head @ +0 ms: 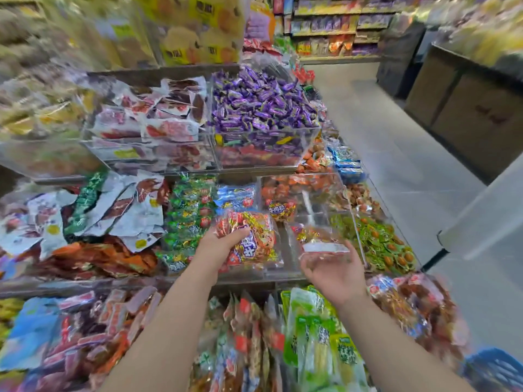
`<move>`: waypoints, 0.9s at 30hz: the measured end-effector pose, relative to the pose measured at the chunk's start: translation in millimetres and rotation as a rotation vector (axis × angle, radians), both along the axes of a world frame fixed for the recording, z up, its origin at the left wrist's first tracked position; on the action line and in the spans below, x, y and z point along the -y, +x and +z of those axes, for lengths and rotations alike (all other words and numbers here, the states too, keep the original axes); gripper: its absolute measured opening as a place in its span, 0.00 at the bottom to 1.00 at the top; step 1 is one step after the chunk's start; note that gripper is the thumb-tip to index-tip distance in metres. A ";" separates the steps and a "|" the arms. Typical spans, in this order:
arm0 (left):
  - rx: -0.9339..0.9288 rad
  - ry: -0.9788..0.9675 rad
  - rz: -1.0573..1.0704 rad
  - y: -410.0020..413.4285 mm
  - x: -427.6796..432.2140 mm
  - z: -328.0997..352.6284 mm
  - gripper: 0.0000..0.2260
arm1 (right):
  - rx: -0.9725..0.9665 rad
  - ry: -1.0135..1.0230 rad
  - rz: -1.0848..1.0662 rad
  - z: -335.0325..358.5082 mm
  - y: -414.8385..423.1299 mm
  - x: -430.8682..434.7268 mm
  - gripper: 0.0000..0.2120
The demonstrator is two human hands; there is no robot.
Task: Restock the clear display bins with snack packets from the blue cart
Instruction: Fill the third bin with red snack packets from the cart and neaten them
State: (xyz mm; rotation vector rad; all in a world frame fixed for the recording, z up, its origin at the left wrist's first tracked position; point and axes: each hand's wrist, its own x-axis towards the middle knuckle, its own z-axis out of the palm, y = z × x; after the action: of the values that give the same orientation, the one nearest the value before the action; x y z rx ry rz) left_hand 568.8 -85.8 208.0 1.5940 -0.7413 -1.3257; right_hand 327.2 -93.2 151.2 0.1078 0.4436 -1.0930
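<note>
Filling the stand, clear display bins [311, 137]: tiered acrylic boxes with glossy walls, heaped with film packets.
Purple sweets [263, 108]: twist-wrapped foil, piled high in the upper right bin.
Green pouches [345, 352]: soft plastic with dark Chinese characters, standing upright below the bins.
Blue cart [493, 369]: only a plastic lattice corner shows, bottom right and blurred.
Left hand [223, 240]: fingers and thumb curled round the snack packet.
Snack packet [254, 239]: crinkly red-and-gold film, white characters on blue, held over a middle-tier bin beside green packets [189, 216].
Right hand [332, 268]: palm up, fingers loose and spread.
Small packet [322, 247]: clear with red, at those fingertips; contact lost in blur.
</note>
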 end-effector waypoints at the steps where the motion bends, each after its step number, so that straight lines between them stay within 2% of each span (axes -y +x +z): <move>1: 0.003 -0.002 -0.015 -0.4 5.4 0.0 0.17 | 0.010 0.000 -0.008 -0.5 1.8 3.1 0.23; 4: -0.003 0.008 -0.029 -2.6 17.6 -3.2 0.16 | 0.046 -0.006 0.045 -3.0 5.4 13.8 0.39; 7: -0.032 0.000 -0.047 -2.5 26.1 -7.7 0.16 | 0.069 -0.040 0.119 -2.1 2.8 27.0 0.42; 11: -0.004 0.006 -0.052 0.6 35.3 -8.9 0.19 | 0.028 -0.111 0.204 6.8 -5.1 39.8 0.38; 14: 0.019 -0.012 -0.030 -1.7 43.4 -7.5 0.17 | -0.102 -0.138 0.259 15.5 -9.3 53.4 0.31; 22: 0.081 -0.026 0.020 -13.8 74.5 -2.6 0.15 | -0.433 0.045 0.300 11.6 -16.2 109.0 0.32; 24: 0.074 -0.028 0.016 -11.0 84.4 0.8 0.15 | -0.517 0.048 0.354 2.9 -15.9 122.9 0.24; 27: 0.073 -0.022 0.029 -0.7 98.1 5.9 0.15 | -0.509 0.059 0.409 -12.1 -16.7 138.7 0.11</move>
State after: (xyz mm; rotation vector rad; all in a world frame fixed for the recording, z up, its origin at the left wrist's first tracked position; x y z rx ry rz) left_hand 568.1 -183.9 213.9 1.6371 -0.7721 -1.2403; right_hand 310.4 -231.9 139.1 -0.2084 0.9115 -0.6935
